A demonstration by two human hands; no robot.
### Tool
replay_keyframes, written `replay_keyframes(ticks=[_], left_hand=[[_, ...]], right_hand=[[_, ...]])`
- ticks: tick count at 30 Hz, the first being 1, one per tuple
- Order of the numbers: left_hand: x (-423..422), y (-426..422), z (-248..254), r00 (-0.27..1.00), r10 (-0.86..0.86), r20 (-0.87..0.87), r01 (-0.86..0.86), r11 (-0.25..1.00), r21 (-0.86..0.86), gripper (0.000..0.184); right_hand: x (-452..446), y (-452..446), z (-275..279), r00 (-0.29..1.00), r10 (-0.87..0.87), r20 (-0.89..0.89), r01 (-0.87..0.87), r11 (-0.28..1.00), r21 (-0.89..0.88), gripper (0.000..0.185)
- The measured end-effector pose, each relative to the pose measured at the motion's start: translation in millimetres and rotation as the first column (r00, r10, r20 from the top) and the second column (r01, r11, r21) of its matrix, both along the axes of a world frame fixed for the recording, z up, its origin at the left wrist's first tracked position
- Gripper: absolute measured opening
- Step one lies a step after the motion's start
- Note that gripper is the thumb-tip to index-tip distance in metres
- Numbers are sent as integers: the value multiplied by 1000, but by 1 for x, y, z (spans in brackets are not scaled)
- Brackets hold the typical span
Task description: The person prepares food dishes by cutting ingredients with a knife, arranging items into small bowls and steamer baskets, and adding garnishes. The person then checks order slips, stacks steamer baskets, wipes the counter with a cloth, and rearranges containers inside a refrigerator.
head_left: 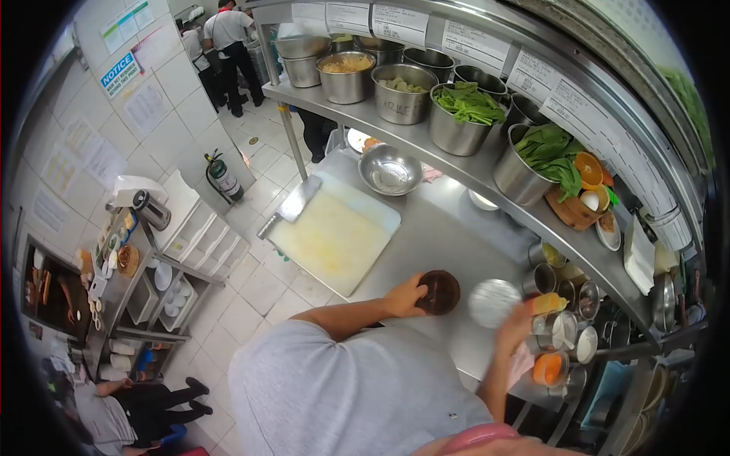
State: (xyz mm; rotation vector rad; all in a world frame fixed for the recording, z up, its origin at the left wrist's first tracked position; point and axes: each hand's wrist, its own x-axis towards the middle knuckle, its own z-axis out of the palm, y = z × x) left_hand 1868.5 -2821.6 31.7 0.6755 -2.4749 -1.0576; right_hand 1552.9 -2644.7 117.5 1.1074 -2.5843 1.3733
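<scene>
My left hand is closed on the rim of a dark brown bowl at the front of the steel counter. To its right, my right hand is smeared by motion. Its fingers meet the edge of a round metal dish, which is blurred too; whether this is a shallow bowl or a lid I cannot tell. Just beyond those fingers lies a yellow squeeze bottle. An orange-filled container stands below the bottle, beside a pinkish cloth.
A stained cutting board with a cleaver lies left of a metal bowl. Overhead, a steel shelf carries pots of leafy greens. Small metal containers crowd the right side. Other people stand farther off.
</scene>
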Motion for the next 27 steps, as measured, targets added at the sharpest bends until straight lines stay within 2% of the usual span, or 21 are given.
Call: replay_keyframes(ticks=[1,2,3,4,5,6,7,9,10,11,12,13,15,16,18,19,23,24,25,26,27], left_hand=[[3,1,5,1000,12,-10,-12,1000,17,51],[6,2,10,1000,24,-20,-23,999,36,50],[8,1,16,1000,18,-17,-18,999,31,50],[9,-3,24,994,92,-57,-88,993,80,47],[12,-10,36,982,166,-95,-153,980,127,45],[13,-22,60,951,211,-224,-178,971,161,39],[14,-37,97,902,256,-348,-195,960,201,33],[24,-66,197,771,347,-535,-220,932,287,22],[34,-87,247,666,277,-692,-213,961,178,15],[39,-107,280,538,323,-779,-186,946,264,13],[49,-121,325,425,314,-849,-100,948,301,17],[61,-139,361,398,361,-843,-74,929,363,25],[65,-161,417,242,479,-844,74,858,509,33],[64,-173,432,247,478,-843,81,856,510,33],[61,-191,448,279,482,-831,256,797,548,34],[58,-198,450,287,478,-830,260,795,548,34],[49,-220,443,287,393,-873,355,803,478,30],[47,-224,431,292,394,-871,376,790,484,29],[52,-223,423,296,308,-904,445,793,416,25],[52,-206,417,295,371,-880,408,784,467,22],[45,-192,401,277,398,-875,359,802,478,19]], right_hand=[[31,-27,-34,991,125,51,-125,992,7,24],[56,-48,-66,986,160,49,-163,983,81,24],[74,-61,-84,979,198,46,-203,967,151,24],[90,-62,-83,980,193,46,-198,970,142,24],[105,-63,-82,978,176,-115,-153,970,187,24],[115,-66,-79,949,158,-274,-97,970,224,24],[115,-67,-78,949,147,-277,-90,974,209,24],[114,-64,-77,987,129,-100,-94,949,301,26],[118,-64,-72,988,122,-100,-86,949,304,26],[124,-63,-61,977,189,-99,-150,939,308,29],[129,-64,-54,962,257,-97,-216,926,311,32],[133,-64,-56,963,253,-95,-212,925,315,32],[139,-64,-63,939,300,-171,-239,922,306,40],[141,-64,-61,941,292,-169,-231,923,307,40],[145,-66,-54,945,271,-182,-199,921,336,40],[147,-68,-55,948,263,-177,-193,923,334,40],[149,-80,-66,965,203,-168,-140,936,324,50],[140,-84,-85,952,208,-223,-124,932,341,49],[133,-81,-98,937,224,-269,-148,950,275,49],[133,-80,-92,968,205,-146,-156,944,290,46],[127,-80,-106,943,186,-276,-146,977,157,48]])
